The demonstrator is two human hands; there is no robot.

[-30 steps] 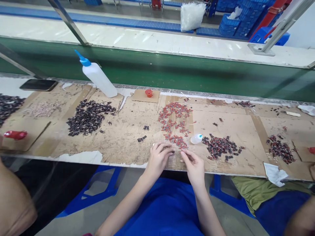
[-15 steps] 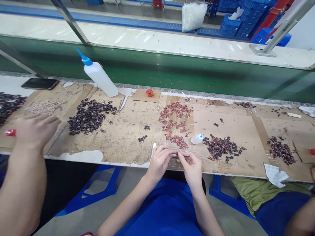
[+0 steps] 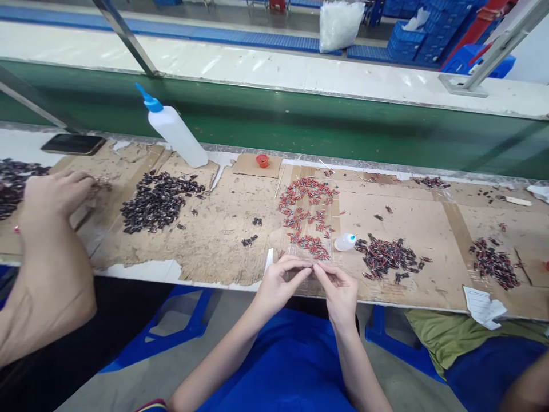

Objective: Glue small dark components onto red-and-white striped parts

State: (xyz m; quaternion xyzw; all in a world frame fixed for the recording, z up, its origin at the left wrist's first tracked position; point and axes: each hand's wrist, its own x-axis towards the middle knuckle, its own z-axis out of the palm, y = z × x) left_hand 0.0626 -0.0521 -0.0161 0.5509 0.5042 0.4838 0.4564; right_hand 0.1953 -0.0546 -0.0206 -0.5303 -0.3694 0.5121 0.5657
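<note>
My left hand (image 3: 281,281) and my right hand (image 3: 338,286) meet at the near edge of the bench, thumbs and fingertips pinched together. A tiny dark part shows between the fingertips, too small to name. Just beyond lie many small red pieces (image 3: 306,216) with metallic tips, spread over clear tape. Right of them a small white dropper bottle (image 3: 345,242) with a blue tip lies tilted. Beside it is a pile of black and red parts (image 3: 389,256). To the left sit a few loose black parts (image 3: 249,241) and a larger black pile (image 3: 156,201).
A large white squeeze bottle (image 3: 178,136) leans at the back left, near a phone (image 3: 74,144). A red cap (image 3: 262,161) sits on a cardboard piece. A co-worker's hand (image 3: 54,197) works at left; another person's arm (image 3: 527,383) shows at right. Torn paper (image 3: 484,307) overhangs the edge.
My fingers have shifted slightly, and both hands' tips are now closer together. The co-worker's arm at left has moved, its hand now nearer the black pile at far left. The view has shifted slightly.
</note>
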